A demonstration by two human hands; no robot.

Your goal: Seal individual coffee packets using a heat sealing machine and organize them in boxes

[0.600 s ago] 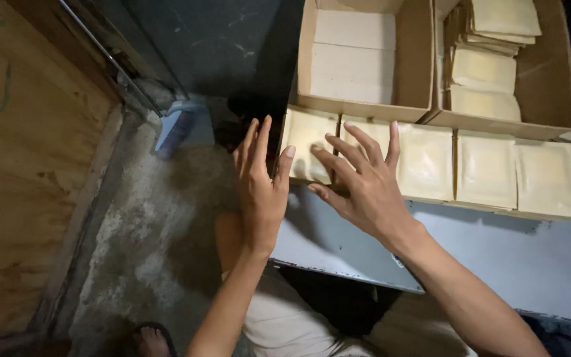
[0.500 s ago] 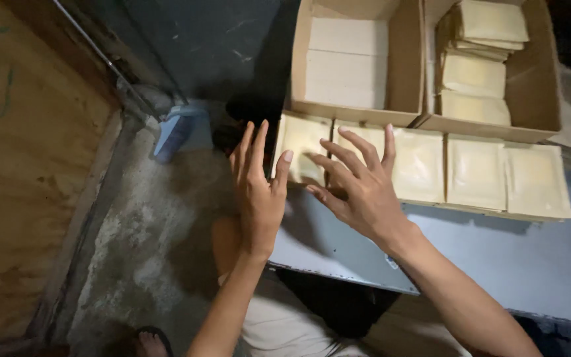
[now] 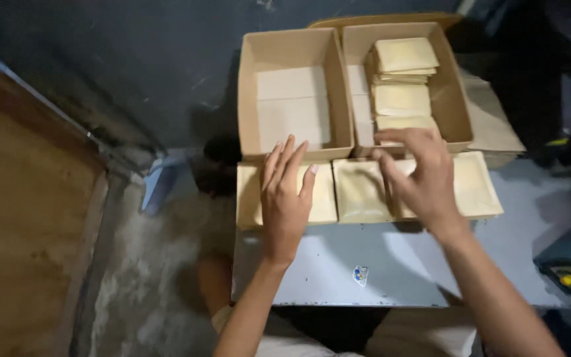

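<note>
Both hands sit mid-frame over my desk (image 3: pixel 378 264): left hand (image 3: pixel 285 198) spread flat on a tan packet (image 3: pixel 249 195), right hand (image 3: pixel 421 172) loosely curled above another packet (image 3: pixel 361 192).

Both bare forearms reached forward. The left hand (image 3: pixel 287 198) lay flat, palm down, fingers together and straight. The right hand (image 3: pixel 418 173) hovered, fingers curled and slightly spread.

Flat tan pouches (image 3: pixel 359 192) in row, table edge.
</note>
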